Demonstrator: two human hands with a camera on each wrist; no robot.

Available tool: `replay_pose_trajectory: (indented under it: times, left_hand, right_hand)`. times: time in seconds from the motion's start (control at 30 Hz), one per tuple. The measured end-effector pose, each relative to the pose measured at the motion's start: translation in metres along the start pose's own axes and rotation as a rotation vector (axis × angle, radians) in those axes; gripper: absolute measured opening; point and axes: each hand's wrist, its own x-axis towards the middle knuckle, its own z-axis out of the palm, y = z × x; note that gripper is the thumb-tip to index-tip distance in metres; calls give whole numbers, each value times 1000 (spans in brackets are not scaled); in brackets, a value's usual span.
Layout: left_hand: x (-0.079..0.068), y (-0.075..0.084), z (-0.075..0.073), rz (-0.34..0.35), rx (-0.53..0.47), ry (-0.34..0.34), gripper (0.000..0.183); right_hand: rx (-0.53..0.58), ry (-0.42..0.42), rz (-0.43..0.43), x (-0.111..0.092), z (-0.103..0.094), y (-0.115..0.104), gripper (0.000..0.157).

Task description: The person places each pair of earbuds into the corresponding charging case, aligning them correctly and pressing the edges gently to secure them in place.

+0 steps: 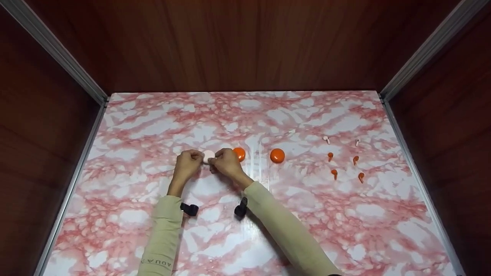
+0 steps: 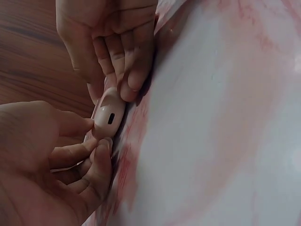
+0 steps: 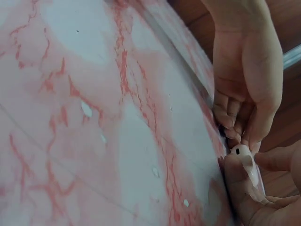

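Observation:
A small pale earbud case (image 1: 208,156) lies between both hands, close over the marbled tabletop. My left hand (image 1: 187,165) pinches its left side between thumb and fingers. On the other side my right hand (image 1: 228,163) grips it with thumb and fingertips. The left wrist view shows the rounded case (image 2: 103,125) with a dark charging port facing the camera. In the right wrist view the case (image 3: 243,153) is partly covered by fingers. Just beyond the right hand sits a round glossy orange case (image 1: 240,153), its left part hidden by that hand.
Another round orange case (image 1: 277,156) stands further right. At the right of the table (image 1: 368,211) lie two white earbuds, one left (image 1: 326,139) and one right (image 1: 357,142), and several orange earbuds (image 1: 334,174). Dark wood panels (image 1: 245,46) enclose the back and sides.

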Motion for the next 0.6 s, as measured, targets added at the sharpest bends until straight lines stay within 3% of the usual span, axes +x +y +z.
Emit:
replay_pose_trajectory:
  times: [0.33,0.6]
  left_hand:
    - [-7,7,-2,-22,-75,-2,30]
    - [-16,12,-2,-65,-300,-39,30]
  right_hand:
    - [26,-19,2,-4,-2,-2,18]
    - [-7,-36,-15,-15,-14,-9,36]
